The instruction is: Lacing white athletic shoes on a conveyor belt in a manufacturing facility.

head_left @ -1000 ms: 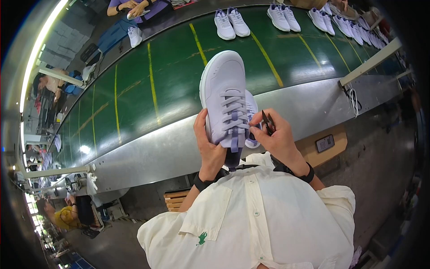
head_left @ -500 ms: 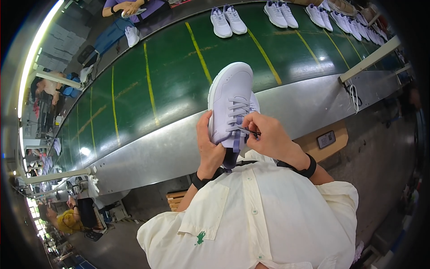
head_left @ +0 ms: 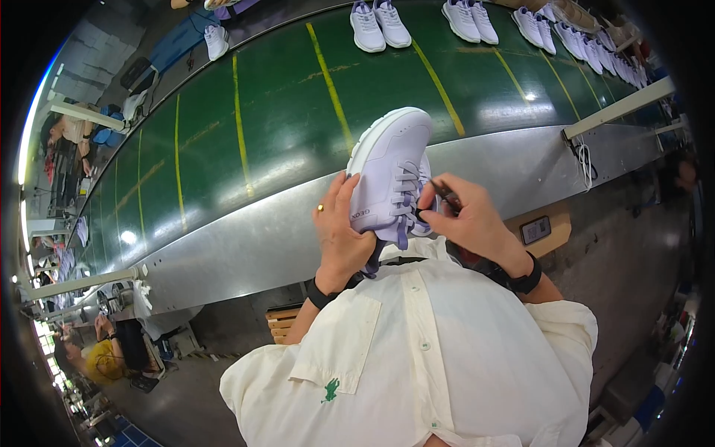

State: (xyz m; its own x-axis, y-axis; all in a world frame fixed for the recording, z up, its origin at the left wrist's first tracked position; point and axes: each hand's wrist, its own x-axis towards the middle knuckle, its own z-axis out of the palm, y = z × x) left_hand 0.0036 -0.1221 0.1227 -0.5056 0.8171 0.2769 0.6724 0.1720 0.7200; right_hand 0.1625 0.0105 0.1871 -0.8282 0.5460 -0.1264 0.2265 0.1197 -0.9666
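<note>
Head view. The pale lilac, round-toed lace-up shoe with a white sole [head_left: 381, 175] is held raised in front of the body, over the bare grey metal ledge [head_left: 246, 227] and near edge of the flat green belt with yellow cross lines [head_left: 287, 112]; its toe points away, tilted to the right. Left hand [head_left: 339, 237]: fingers closed around the shoe's side, thumb near the collar. Right hand [head_left: 475, 223]: fingers bent and nearly together around a slim dark metal-looking tool [head_left: 447, 195], beside the laces; whether the fingertips also pinch a lace cannot be told.

Progress, by judgement: done, the flat pale grey woven laces [head_left: 406, 185] cross the tongue in rows, so threading appears complete there. Left, detail work at the collar end of the lacing, where the right hand is; the state of the lace ends cannot be told
</note>
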